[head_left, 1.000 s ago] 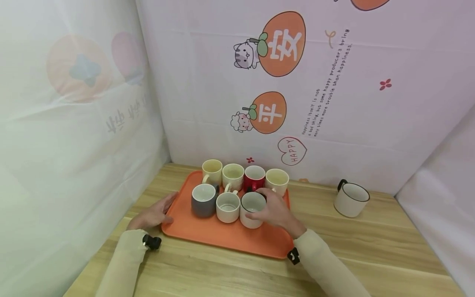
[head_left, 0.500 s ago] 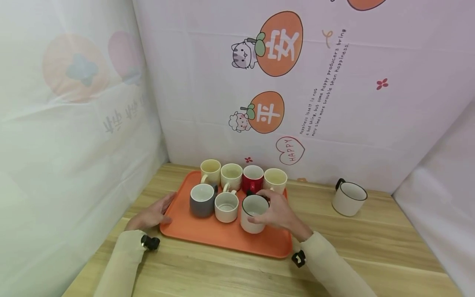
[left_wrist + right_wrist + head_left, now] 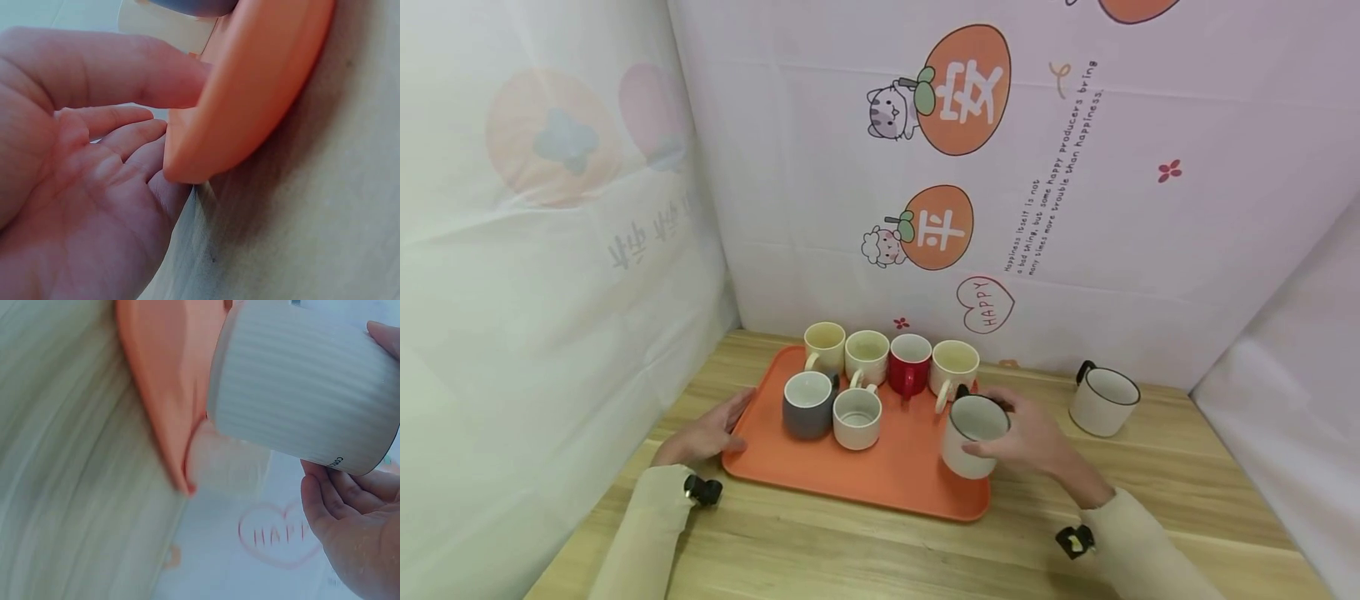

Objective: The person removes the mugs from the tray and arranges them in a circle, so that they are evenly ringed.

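My right hand holds a white mug with a black rim above the right end of an orange tray. In the right wrist view the ribbed side of this mug tilts, thumb and fingers on opposite sides near its rim. On the tray's left edge my left hand grips the rim; the left wrist view shows its thumb inside the rim and the fingers on the other side. A grey mug and a small cream mug stand at the tray's middle left.
Along the tray's back stand a yellow mug, a pale green mug, a red mug and a cream mug. Another black-rimmed white mug stands on the wooden table at right. Printed cloth hangs behind.
My right hand has lifted the black-rimmed mug from beside the small cream mug and carried it right, to the tray's right end. The left hand stays on the tray's edge.
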Demonstrator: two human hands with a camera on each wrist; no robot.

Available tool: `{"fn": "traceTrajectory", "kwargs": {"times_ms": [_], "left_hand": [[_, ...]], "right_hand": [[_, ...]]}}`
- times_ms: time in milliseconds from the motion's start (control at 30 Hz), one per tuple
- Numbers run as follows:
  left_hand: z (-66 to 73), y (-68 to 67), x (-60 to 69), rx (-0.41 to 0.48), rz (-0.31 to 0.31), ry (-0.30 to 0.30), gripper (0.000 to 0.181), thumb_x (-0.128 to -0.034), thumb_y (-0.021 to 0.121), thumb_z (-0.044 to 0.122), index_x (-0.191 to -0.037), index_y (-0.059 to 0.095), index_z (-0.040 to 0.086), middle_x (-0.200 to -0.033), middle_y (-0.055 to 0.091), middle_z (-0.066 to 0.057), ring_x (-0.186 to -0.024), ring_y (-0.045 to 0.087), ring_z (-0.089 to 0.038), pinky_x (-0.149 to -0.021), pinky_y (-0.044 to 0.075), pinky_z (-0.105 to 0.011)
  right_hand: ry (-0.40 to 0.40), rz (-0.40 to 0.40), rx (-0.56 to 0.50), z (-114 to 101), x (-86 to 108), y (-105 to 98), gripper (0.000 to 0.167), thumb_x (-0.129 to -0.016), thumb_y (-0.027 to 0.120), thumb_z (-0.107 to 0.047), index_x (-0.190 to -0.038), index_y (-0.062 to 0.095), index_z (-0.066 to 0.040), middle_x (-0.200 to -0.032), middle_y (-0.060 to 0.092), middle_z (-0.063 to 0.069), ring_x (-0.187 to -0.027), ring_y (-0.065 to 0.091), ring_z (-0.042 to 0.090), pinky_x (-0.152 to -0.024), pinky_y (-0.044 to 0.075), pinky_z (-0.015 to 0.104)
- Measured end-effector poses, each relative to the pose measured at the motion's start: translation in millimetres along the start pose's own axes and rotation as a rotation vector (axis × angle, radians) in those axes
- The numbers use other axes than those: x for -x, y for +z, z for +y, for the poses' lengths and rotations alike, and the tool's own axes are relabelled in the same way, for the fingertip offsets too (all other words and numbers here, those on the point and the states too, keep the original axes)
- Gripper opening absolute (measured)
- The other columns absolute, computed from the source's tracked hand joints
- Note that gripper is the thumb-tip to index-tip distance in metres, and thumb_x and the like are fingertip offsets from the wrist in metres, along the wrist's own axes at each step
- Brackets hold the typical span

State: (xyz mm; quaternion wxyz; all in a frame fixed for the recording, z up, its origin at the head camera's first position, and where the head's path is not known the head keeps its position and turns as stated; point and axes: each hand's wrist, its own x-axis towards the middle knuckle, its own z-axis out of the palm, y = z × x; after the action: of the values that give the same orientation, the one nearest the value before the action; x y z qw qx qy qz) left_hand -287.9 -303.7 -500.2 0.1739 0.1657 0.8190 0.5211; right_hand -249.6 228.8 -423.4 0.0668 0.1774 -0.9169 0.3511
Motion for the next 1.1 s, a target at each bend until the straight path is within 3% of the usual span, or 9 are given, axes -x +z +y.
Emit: {"fn": "traceTrajectory", "kwargs": {"times_ms": [233,367,533,667,767,833,967,1100], "left_hand": [[-1.7,0.0,0.1,-0.015,0.004,-0.008,0.108,-0.0861,0.067,-0.012,-0.168,-0.003,-0.004,-0.176,-0.004,-0.028,-0.162,0.0,-0.052,-0.127,0.017,-0.065],[-3.0,-0.6,0.7,-0.036,0.001,-0.009,0.108,-0.0868,0.068,-0.01,-0.168,-0.003,-0.002,-0.176,-0.004,-0.027,-0.162,0.0,-0.051,-0.127,0.019,-0.063],[-1.9,-1.1,2.3,-0.021,-0.001,0.003,0.108,-0.0866,0.068,-0.01,-0.168,-0.002,-0.003,-0.176,-0.004,-0.028,-0.162,0.0,-0.052,-0.126,0.017,-0.065],[0.3,-1.0,4.0,-0.004,0.005,-0.003,0.109,-0.0854,0.068,-0.012,-0.168,-0.002,-0.003,-0.176,-0.004,-0.027,-0.162,0.0,-0.051,-0.126,0.015,-0.065],[0.9,-0.6,4.6,-0.003,0.01,-0.004,0.109,-0.085,0.068,-0.012,-0.168,-0.002,-0.003,-0.176,-0.003,-0.027,-0.162,-0.001,-0.051,-0.126,0.014,-0.065],[1.1,-0.5,4.7,-0.006,0.011,-0.004,0.109,-0.0851,0.068,-0.012,-0.168,-0.002,-0.003,-0.176,-0.004,-0.027,-0.162,-0.001,-0.051,-0.126,0.014,-0.065],[0.5,-1.0,4.1,-0.03,0.013,-0.013,0.109,-0.0862,0.069,-0.009,-0.169,-0.002,-0.002,-0.176,-0.003,-0.027,-0.162,0.0,-0.05,-0.128,0.018,-0.061],[0.4,-1.7,3.0,-0.043,0.003,-0.004,0.108,-0.0878,0.07,-0.007,-0.168,-0.002,-0.002,-0.176,-0.003,-0.028,-0.162,0.0,-0.051,-0.128,0.018,-0.061]], "right_hand": [[0.059,0.102,0.15,24.2,28.0,-61.4,0.078,-0.067,0.098,-0.048,-0.127,0.07,-0.008,-0.11,0.076,0.011,-0.094,0.066,0.021,-0.071,0.051,0.028],[0.101,0.141,0.208,39.4,43.3,-103.0,0.081,-0.07,0.098,-0.046,-0.132,0.066,-0.003,-0.117,0.074,0.021,-0.101,0.067,0.03,-0.07,0.05,0.026],[0.17,0.192,0.306,59.9,58.3,-156.0,0.082,-0.075,0.094,-0.048,-0.136,0.064,-0.003,-0.117,0.073,0.026,-0.09,0.063,0.016,-0.064,0.044,0.026],[0.244,0.21,0.398,75.2,63.5,-190.0,0.086,-0.079,0.088,-0.055,-0.141,0.061,-0.002,-0.118,0.068,0.028,-0.09,0.056,0.015,-0.068,0.04,0.035],[0.28,0.225,0.452,88.9,64.6,-207.7,0.089,-0.08,0.085,-0.058,-0.141,0.059,0.002,-0.121,0.066,0.032,-0.096,0.057,0.025,-0.075,0.038,0.04],[0.305,0.234,0.454,100.6,65.1,-216.8,0.084,-0.081,0.084,-0.059,-0.138,0.062,-0.001,-0.115,0.069,0.027,-0.089,0.057,0.014,-0.074,0.038,0.036],[0.359,0.238,0.435,123.9,67.3,-226.4,0.079,-0.084,0.081,-0.06,-0.133,0.063,-0.001,-0.102,0.071,0.019,-0.081,0.052,0.009,-0.068,0.035,0.029],[0.406,0.24,0.415,145.5,71.4,-224.8,0.09,-0.087,0.077,-0.06,-0.14,0.054,0.009,-0.121,0.064,0.037,-0.099,0.057,0.039,-0.074,0.037,0.041]]}}
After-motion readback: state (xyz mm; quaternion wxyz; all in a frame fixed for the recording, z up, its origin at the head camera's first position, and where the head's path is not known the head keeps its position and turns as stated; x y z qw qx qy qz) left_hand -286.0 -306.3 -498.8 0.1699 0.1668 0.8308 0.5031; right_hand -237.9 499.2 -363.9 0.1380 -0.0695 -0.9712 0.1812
